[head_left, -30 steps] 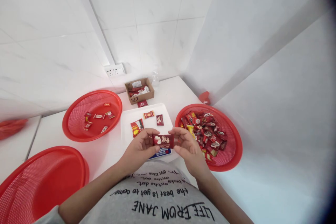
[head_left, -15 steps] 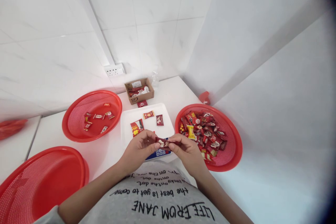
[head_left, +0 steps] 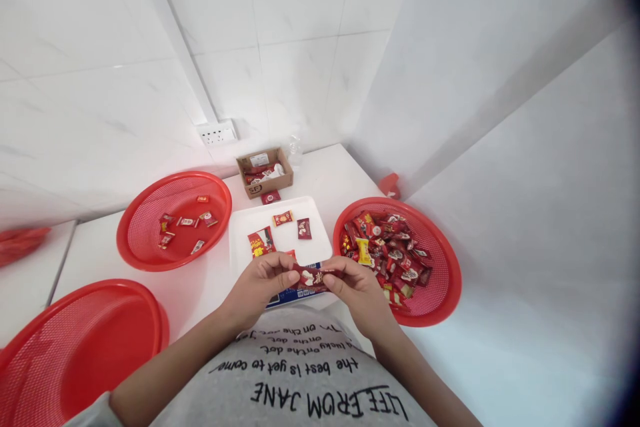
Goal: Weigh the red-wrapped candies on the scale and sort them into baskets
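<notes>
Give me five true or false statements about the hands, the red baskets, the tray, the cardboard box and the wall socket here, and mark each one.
1. The left hand and the right hand both hold one dark red packet. True.
2. The back-left basket holds more packets than the right-hand basket. False: the right-hand basket is heaped, while the back-left one holds only a few.
3. Several wrapped packets lie on the white tray. True.
4. The cardboard box has nothing in it. False: red packets lie inside.
5. The wall socket is left of the cardboard box. True.
</notes>
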{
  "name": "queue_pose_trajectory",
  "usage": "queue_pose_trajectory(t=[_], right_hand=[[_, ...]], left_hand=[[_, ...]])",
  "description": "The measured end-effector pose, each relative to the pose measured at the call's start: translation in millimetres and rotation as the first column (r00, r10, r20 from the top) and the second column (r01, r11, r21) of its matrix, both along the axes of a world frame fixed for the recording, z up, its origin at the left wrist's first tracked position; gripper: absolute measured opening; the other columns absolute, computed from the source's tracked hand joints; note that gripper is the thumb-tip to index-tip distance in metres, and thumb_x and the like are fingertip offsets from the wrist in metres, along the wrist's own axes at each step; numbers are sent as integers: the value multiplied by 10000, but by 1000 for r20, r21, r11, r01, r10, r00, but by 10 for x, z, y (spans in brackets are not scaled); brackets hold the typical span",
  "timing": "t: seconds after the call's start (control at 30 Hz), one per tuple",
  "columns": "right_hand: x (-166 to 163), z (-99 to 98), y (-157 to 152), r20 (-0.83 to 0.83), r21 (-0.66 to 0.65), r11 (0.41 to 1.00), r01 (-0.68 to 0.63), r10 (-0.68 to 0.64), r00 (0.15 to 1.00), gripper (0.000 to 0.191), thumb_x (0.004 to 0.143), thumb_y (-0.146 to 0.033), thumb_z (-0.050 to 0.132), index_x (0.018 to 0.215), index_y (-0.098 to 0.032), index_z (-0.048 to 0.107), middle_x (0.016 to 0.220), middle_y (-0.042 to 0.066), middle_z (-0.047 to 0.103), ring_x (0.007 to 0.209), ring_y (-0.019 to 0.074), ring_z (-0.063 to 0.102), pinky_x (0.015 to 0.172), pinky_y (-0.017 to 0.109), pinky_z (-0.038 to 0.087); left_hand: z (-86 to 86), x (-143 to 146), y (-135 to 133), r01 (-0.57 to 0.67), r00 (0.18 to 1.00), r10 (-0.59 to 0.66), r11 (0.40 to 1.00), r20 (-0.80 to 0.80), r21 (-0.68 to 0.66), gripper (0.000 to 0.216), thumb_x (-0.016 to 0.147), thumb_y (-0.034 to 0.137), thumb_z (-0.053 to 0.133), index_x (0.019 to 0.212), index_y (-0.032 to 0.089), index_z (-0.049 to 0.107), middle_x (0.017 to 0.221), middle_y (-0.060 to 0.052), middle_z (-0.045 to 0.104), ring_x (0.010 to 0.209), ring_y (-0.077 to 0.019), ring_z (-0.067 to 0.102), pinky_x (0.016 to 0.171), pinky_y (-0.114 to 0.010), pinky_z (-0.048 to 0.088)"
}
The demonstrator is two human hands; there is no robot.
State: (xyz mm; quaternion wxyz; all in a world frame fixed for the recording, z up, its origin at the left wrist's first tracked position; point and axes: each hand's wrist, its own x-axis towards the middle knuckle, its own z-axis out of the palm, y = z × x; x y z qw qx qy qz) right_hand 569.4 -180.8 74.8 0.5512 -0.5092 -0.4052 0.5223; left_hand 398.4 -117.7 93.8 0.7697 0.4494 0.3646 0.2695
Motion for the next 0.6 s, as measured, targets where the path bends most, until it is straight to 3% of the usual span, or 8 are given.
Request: queue_pose_trajectory(t=[0.13,0.3,0.5,0.6], right_hand=[[-6,-1,-5,-37,-22,1000,-19,18,999,148,702,-356,660,751,-219,629,718,-17,627,678,115,577,663,262,480],[-24,19,-1,20,-28,994,-104,105,994,156,741,-348,627,833,-222,628,793,-1,647,746,128,596,701,275,484],[-49,-51,20,224,63,995,-76,60,973,99,762,-310,610,749,-215,633,730,-4,610,694,118,568,650,254,453],[-63,-89,29,312,129,988,-81,37,949,105,771,-293,599,716,-209,631,721,2,605,702,123,564,665,262,444]], left_hand=[[-34,-7,-3,-2,999,4,999,33,-42,224,680,328,717,726,150,588,693,7,626,636,-99,543,650,-236,417],[-13,5,-13,19,1000,-19,1000,-12,15,224,703,342,693,723,154,573,698,13,601,671,-105,536,674,-248,411],[-50,20,-26,116,991,-104,983,-90,143,246,699,355,685,763,166,541,744,10,570,719,-117,528,690,-260,412],[-114,12,-35,193,966,-149,960,-211,205,258,707,366,671,815,171,540,782,-2,576,715,-120,521,669,-257,410]])
